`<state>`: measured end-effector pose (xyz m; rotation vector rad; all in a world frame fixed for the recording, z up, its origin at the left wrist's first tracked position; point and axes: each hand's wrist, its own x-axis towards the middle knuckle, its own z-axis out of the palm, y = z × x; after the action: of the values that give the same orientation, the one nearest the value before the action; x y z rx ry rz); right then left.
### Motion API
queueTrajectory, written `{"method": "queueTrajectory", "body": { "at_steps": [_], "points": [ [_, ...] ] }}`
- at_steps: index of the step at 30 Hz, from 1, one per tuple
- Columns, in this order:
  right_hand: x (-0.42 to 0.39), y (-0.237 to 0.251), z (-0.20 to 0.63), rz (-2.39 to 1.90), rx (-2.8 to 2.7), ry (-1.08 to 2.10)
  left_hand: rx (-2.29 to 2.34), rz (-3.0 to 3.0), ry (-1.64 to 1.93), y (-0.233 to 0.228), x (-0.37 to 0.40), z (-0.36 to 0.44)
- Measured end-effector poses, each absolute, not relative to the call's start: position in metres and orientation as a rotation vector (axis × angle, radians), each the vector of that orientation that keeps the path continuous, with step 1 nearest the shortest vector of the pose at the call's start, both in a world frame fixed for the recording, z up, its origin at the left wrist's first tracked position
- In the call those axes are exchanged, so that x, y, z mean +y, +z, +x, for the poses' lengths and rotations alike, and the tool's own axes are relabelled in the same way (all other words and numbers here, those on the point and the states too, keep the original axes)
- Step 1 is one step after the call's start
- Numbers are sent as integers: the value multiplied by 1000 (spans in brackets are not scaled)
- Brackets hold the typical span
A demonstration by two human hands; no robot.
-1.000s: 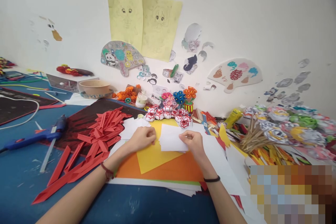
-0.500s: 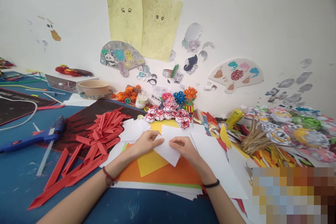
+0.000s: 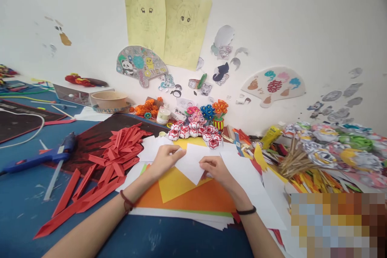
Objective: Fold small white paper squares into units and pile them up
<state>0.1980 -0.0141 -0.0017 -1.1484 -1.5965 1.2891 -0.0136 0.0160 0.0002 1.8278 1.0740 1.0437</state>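
Both hands meet over a small white paper square (image 3: pixel 190 164), turned corner-down like a diamond above the stack of coloured sheets. Left hand (image 3: pixel 165 158) pinches the paper's left corner — fingers curled in, thumb on top. Right hand (image 3: pixel 215 167) grips the right edge, fingertips bunched together on the paper, thumb side hidden so exact pinch is hard to tell. The paper's lower tip hangs over a yellow sheet (image 3: pixel 173 183), which lies on an orange sheet (image 3: pixel 196 199); more white sheets (image 3: pixel 250 185) fan out to the right.

Left of the hands, a heap of red paper strips (image 3: pixel 117 149) spills off a dark mat onto the blue table (image 3: pixel 24 205). A blue glue gun (image 3: pixel 39 156) lies further left, well apart. Behind the paper — a row of red-and-white paper flowers (image 3: pixel 193 131), just beyond the fingertips. A bundle of wooden sticks (image 3: pixel 294 157) sits to the right among colourful paper bits. Yellow drawings (image 3: pixel 165 20) are stuck on the wall.
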Motion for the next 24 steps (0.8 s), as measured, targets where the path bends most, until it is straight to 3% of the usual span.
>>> {"method": "queueTrajectory", "body": {
  "at_steps": [8,24],
  "points": [
    [-5,-2,213,-1169,-1513,1131,1069,1538,1292,-6,28,-21],
    [-9,-1,206,-1211,-1390,944,1038,1708,984,-8,19,-13]
  ]
}}
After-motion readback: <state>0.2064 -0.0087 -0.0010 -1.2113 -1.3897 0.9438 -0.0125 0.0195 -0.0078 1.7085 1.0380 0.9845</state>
